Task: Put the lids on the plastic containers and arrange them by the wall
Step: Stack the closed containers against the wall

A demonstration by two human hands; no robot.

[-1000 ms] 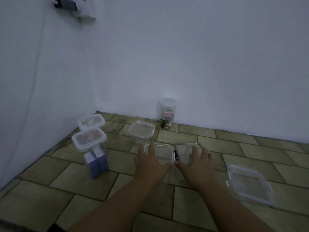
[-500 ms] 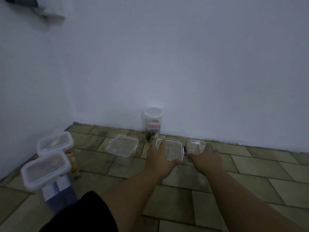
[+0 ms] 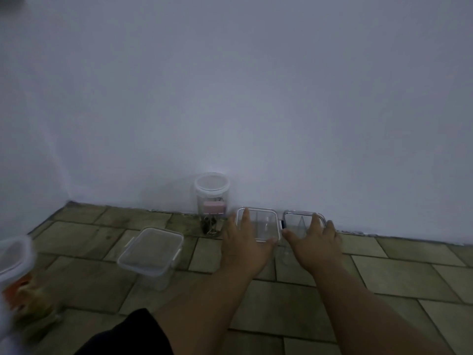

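Two small clear lidded containers stand side by side at the foot of the white wall [image 3: 256, 98]. My left hand [image 3: 243, 245] lies over the left container [image 3: 265, 222], fingers across its lid and thumb on its near edge. My right hand [image 3: 314, 244] covers the right container [image 3: 298, 221] in the same way. To their left, a tall round lidded jar [image 3: 211, 198] with a pink item and metal clips inside stands against the wall.
A clear lidded rectangular tub [image 3: 152, 252] sits on the tiled floor left of my hands, away from the wall. At the left edge, a blurred white-lidded container [image 3: 12, 254] holds something orange. Dark clothing [image 3: 133, 334] shows at the bottom. Bare tiles [image 3: 396, 265] extend to the right.
Both hands have slid the two small containers forward across the tiles up to the wall. The view has shifted right, and the containers on the left have mostly left the frame.
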